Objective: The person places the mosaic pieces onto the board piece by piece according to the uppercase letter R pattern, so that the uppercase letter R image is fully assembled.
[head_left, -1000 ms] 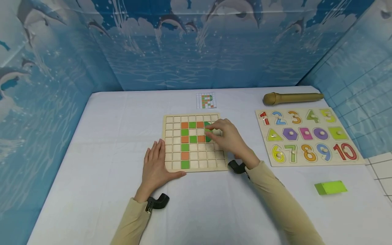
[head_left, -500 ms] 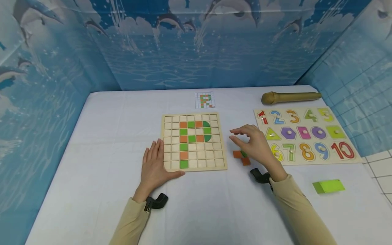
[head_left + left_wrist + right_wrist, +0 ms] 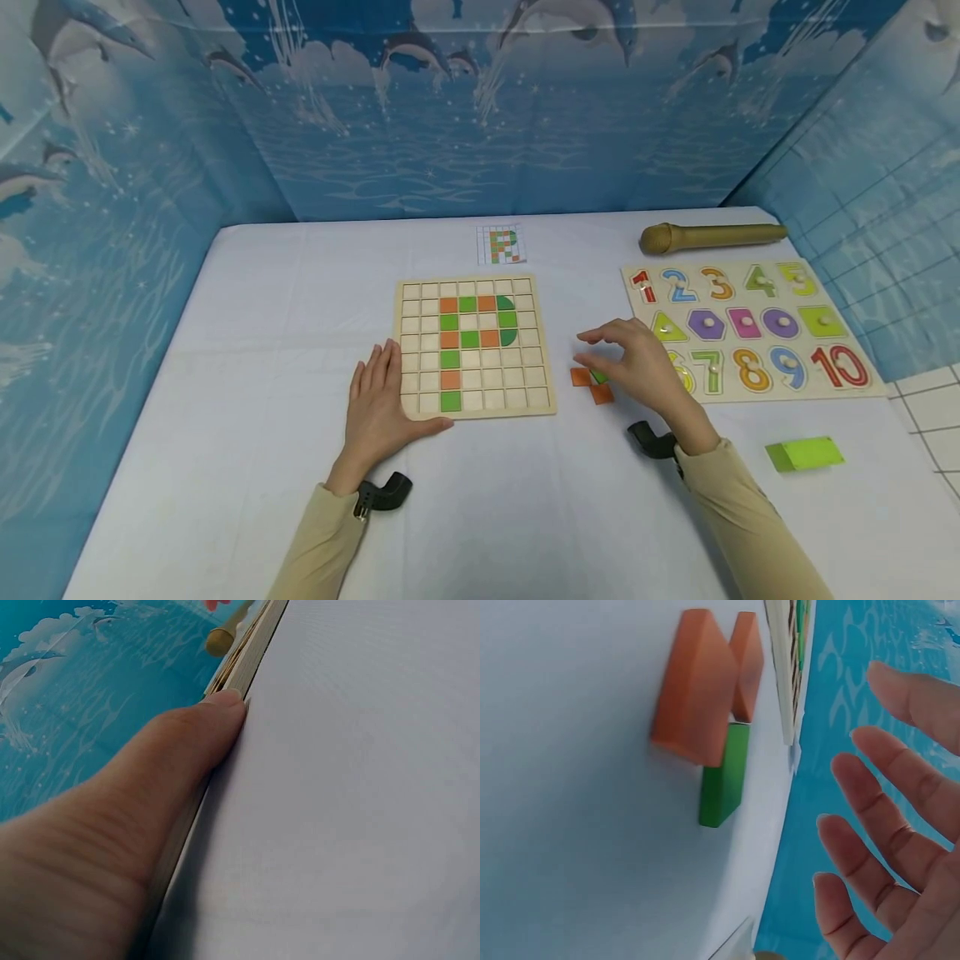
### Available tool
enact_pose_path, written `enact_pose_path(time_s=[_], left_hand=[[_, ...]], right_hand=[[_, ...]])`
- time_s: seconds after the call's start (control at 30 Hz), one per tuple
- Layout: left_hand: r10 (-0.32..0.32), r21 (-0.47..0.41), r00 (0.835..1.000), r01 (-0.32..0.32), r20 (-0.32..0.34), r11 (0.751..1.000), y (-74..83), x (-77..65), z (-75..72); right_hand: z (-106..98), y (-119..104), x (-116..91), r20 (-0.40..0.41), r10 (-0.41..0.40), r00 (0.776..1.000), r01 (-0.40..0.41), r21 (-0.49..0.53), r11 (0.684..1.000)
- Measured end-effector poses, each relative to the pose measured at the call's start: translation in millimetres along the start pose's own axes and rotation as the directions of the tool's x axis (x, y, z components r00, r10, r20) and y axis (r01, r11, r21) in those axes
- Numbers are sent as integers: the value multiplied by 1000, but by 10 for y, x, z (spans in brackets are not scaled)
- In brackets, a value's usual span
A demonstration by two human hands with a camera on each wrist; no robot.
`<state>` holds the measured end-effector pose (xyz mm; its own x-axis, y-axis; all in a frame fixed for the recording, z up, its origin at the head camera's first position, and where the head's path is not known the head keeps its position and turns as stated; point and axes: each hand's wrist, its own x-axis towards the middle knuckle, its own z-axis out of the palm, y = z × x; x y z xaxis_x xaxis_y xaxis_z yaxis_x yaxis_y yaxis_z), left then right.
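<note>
A wooden grid board (image 3: 495, 402) lies mid-table, with orange and green tiles set in its cells in a P-like shape. My left hand (image 3: 381, 408) rests at the board's lower left corner, fingers straight along the left side. In the left wrist view the thumb (image 3: 180, 742) lies against the board's edge (image 3: 255, 656). My right hand (image 3: 637, 367) hovers right of the board, fingers apart and nothing between them. Below its fingertips lie two orange tiles (image 3: 694, 690) and a green tile (image 3: 726, 776), the green one partly hidden by the hand in the head view.
Behind the grid board lies a small pattern card (image 3: 502, 246). To the right are a number-and-shape puzzle board (image 3: 757, 387), a gold microphone-shaped object (image 3: 712, 239) and a lime green block (image 3: 805, 455). Dolphin-print cloth (image 3: 420, 167) walls the table's back and sides.
My right hand has moved from the grid board's upper right to above the loose tiles, uncovering a green tile between two rounded green ones. The left hand has stayed put.
</note>
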<state>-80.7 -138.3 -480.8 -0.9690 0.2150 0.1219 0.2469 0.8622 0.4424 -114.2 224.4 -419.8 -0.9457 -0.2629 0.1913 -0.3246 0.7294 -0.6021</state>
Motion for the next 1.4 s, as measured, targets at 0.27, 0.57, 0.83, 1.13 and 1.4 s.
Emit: enact_pose_path(time_s=[0.27,0.57,0.83,1.13,1.4], left_hand=[[3,7,1000,-3,-8,1000,-12,3,15],[3,0,1000,-3,-14,1000,-12,3,15],[-9,3,1000,9,9,1000,-5,5,4],[-10,8,1000,10,9,1000,-11,3,6],[2,1,1000,-2,1,1000,-12,-1,3]], right_hand=[[25,29,-17,72,31,997,-28,-33,999],[47,48,-30,120,22,993,-12,-79,997],[86,55,-49,177,46,983,-24,-124,992],[119,8,-11,199,55,978,-27,-138,990],[126,-23,23,253,91,963,-64,-111,992]])
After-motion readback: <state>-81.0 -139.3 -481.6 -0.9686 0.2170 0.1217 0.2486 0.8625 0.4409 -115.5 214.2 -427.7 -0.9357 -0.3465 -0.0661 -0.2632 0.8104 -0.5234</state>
